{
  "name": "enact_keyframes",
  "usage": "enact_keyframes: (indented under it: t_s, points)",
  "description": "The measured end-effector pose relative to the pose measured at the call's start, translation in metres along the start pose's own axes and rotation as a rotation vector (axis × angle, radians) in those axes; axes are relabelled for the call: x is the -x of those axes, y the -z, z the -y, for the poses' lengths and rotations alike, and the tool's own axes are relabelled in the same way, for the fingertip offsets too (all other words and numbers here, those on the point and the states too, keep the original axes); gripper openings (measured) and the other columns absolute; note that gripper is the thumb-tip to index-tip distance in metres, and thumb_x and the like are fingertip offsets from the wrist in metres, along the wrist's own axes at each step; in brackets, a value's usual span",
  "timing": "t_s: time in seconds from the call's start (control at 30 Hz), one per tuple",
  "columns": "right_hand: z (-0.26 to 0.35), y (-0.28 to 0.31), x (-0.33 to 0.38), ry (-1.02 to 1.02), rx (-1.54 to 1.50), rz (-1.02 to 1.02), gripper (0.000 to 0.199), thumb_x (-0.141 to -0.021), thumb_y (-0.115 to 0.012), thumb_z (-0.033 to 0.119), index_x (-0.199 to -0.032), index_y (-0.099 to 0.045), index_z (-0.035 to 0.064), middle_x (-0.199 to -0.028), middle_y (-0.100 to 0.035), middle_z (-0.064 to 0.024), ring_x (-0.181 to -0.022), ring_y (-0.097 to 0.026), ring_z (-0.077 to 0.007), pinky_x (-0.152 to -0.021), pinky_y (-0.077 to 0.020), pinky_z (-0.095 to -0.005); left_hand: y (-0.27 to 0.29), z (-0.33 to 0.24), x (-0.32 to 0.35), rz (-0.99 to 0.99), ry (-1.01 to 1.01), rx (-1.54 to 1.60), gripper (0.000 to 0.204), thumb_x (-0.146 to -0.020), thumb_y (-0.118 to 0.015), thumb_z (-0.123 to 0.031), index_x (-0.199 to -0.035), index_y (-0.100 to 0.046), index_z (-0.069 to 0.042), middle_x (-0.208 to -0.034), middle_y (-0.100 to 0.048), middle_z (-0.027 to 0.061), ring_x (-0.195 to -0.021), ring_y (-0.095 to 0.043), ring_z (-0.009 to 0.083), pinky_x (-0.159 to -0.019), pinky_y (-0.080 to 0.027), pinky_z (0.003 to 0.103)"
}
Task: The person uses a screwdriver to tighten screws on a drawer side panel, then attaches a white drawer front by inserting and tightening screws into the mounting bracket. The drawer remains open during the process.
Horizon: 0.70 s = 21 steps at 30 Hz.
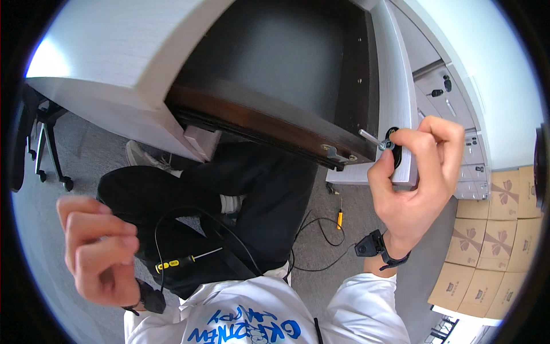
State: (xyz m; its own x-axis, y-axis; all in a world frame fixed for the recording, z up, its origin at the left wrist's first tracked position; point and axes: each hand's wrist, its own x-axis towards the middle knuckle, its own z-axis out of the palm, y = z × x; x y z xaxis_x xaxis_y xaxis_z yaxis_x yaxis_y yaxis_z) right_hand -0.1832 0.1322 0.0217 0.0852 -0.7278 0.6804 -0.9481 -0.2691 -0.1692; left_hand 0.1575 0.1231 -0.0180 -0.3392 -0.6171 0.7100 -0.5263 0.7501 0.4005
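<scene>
An open drawer (269, 57) with dark brown sides and a pale wood-grain front panel (392, 57) is in front of me. My right hand (421, 172) is at the inner side of that panel, thumb and index finger pinching a small metal drawer lock (385, 144) with a thin rod sticking out. A dark round opening lies behind those fingers, partly covered. Raised over my left knee, my left hand (100, 249) has its fingers curled in; whatever they may hold is hidden. A yellow-and-black screwdriver (176, 264) lies across my lap, apart from both hands.
On the floor lie a yellow-handled tool (340, 220) and a black cable (321, 269). A metal bracket (338, 153) sits on the drawer's near edge. Drawers with keys (437, 93) stand at right, above stacked cardboard boxes (481, 241). An office chair (48, 135) is at left.
</scene>
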Motion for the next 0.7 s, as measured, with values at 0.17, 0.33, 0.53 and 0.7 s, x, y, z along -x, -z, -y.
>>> enact_keyframes:
  t_s: [0.17, 0.33, 0.53, 0.7]
  points:
    - [-0.001, 0.005, -0.003, 0.091, 0.021, -0.004, 0.033, -0.061, -0.068, -0.013, -0.092, -0.065, 0.0002, -0.101, -0.048, -0.0128, -0.080, -0.057, -0.0260, -0.068, -0.0532, -0.0345, 0.035, 0.013, -0.029, -0.025, -0.075, -0.145, 0.009, -0.082, -0.064, -0.005, -0.090, -0.066, -0.004, -0.081, -0.065, 0.0123, -0.077, -0.051, 0.0244, -0.070, -0.040, 0.037]
    - [-0.002, 0.009, 0.000, 0.078, 0.029, 0.005, 0.032, -0.063, -0.068, -0.012, -0.093, -0.064, 0.0004, -0.101, -0.047, -0.0127, -0.082, -0.056, -0.0265, -0.071, -0.0539, -0.0346, 0.039, 0.005, -0.098, 0.053, 0.079, -0.130, 0.020, -0.096, -0.062, -0.012, -0.112, -0.070, -0.004, -0.108, -0.069, 0.0095, -0.100, -0.060, 0.0180, -0.084, -0.044, 0.031]
    - [-0.007, 0.012, 0.007, 0.054, 0.029, -0.004, 0.033, -0.064, -0.068, -0.012, -0.093, -0.063, 0.0001, -0.103, -0.047, -0.0127, -0.084, -0.056, -0.0268, -0.075, -0.0546, -0.0350, 0.012, 0.042, -0.158, 0.156, 0.197, -0.358, 0.022, -0.096, -0.068, -0.023, -0.116, -0.071, -0.017, -0.102, -0.069, 0.0013, -0.094, -0.061, 0.0157, -0.084, -0.048, 0.030]
    - [-0.011, 0.014, 0.010, 0.073, 0.023, -0.013, 0.031, -0.064, -0.068, -0.012, -0.093, -0.063, -0.0004, -0.102, -0.048, -0.0133, -0.084, -0.056, -0.0269, -0.075, -0.0540, -0.0342, 0.006, 0.056, -0.160, 0.172, 0.091, -0.504, 0.012, -0.099, -0.064, -0.022, -0.097, -0.065, -0.009, -0.092, -0.063, 0.0025, -0.085, -0.057, 0.0149, -0.080, -0.047, 0.030]
